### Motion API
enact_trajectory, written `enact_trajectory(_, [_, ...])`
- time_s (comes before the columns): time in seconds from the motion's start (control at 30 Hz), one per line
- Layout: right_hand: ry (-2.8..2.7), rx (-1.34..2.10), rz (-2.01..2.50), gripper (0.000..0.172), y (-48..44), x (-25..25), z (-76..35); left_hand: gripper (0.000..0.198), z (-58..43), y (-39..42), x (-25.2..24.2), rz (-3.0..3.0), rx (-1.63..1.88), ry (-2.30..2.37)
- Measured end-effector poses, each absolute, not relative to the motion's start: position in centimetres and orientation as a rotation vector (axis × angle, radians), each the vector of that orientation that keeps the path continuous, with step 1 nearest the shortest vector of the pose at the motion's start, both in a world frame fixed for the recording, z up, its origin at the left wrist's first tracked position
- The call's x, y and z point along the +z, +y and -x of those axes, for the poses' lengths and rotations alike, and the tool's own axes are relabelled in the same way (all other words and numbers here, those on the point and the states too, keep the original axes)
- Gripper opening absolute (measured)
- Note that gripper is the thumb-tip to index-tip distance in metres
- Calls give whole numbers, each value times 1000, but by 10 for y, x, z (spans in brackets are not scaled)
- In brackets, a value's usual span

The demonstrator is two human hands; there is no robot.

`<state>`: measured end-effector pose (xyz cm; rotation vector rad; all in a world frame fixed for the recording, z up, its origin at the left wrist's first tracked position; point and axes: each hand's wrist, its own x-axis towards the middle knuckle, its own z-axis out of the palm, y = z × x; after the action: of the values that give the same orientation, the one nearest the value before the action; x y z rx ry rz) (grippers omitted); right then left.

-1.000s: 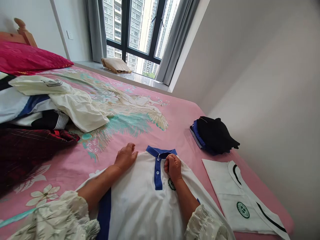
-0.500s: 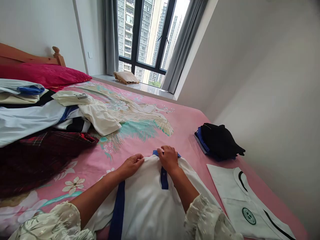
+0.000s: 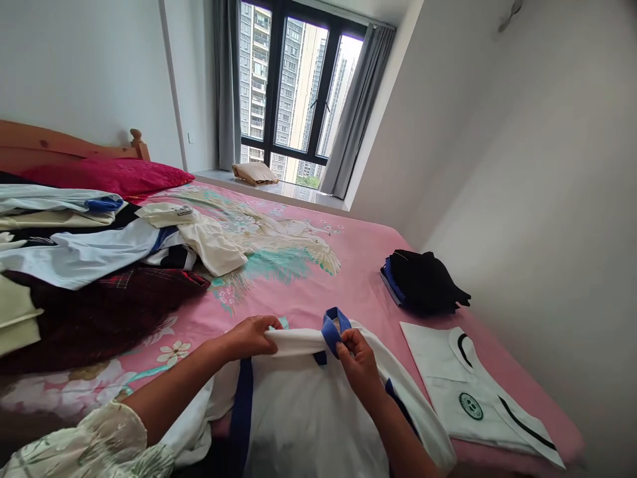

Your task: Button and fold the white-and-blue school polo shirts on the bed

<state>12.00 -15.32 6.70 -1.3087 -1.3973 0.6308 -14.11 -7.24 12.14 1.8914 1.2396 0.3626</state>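
A white polo shirt [image 3: 313, 405] with a blue collar and blue side stripes lies spread at the near edge of the bed. My left hand [image 3: 253, 337] pinches its shoulder edge, thumb below and fingers above. Between my hands the white fabric is lifted in a fold. My right hand [image 3: 355, 355] grips the blue collar [image 3: 330, 325], which stands up in a loop above the shirt. Part of the blue button placket shows under the fold. To the right of the polo shirt lies a folded white shirt [image 3: 455, 398] with black trim and a round green badge.
A stack of folded dark clothes [image 3: 428, 282] sits by the right wall. Loose clothes [image 3: 99, 245] are heaped on the left of the pink bedspread [image 3: 358, 245]. Behind them are a red pillow [image 3: 119, 176] and a wooden headboard [image 3: 60, 143]. A brown paper package [image 3: 255, 173] rests on the windowsill.
My hands have lifted the shirt's shoulder edge and collar, raising a fold. My right hand has shifted down and right, now gripping the collar. The view has tilted up slightly.
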Motion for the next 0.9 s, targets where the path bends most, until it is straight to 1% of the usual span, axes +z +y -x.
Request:
enact_trajectory(0.13, [-1526, 554, 1315, 5, -194, 50, -115, 18, 145, -98, 133, -2016, 281, 1188])
enact_trajectory(0.27, [-1699, 473, 1250, 13, -224, 20, -114, 13, 154, -128, 121, -2228, 230, 1234])
enact_trajectory(0.37, [-1571, 535, 1259, 20, -228, 1, -115, 15, 160, -146, 109, -2374, 88, 1285])
enact_trajectory(0.43, [-1500, 563, 1305, 26, -225, -2, -113, 19, 163, -154, 105, -2430, 50, 1325])
enact_trajectory(0.57, [-1544, 467, 1456, 31, -218, 14, -97, 24, 165, -160, 106, -2629, 47, 1309])
enact_trajectory(0.67, [-1590, 382, 1615, 24, -217, 35, -80, 21, 166, -162, 107, -2792, 125, 1213])
enact_trajectory(0.73, [-1589, 300, 1652, 22, -218, 48, -73, 27, 164, -161, 106, -2809, 204, 1173])
enact_trajectory(0.8, [-1535, 248, 1608, 24, -220, 58, -72, 32, 158, -159, 103, -2800, 255, 1164])
enact_trajectory(0.83, [-1488, 271, 1566, 25, -221, 62, -74, 29, 155, -156, 101, -2791, 278, 1162])
enact_trajectory(0.9, [-1364, 455, 1459, 26, -223, 69, -80, 18, 147, -152, 97, -2751, 336, 1152])
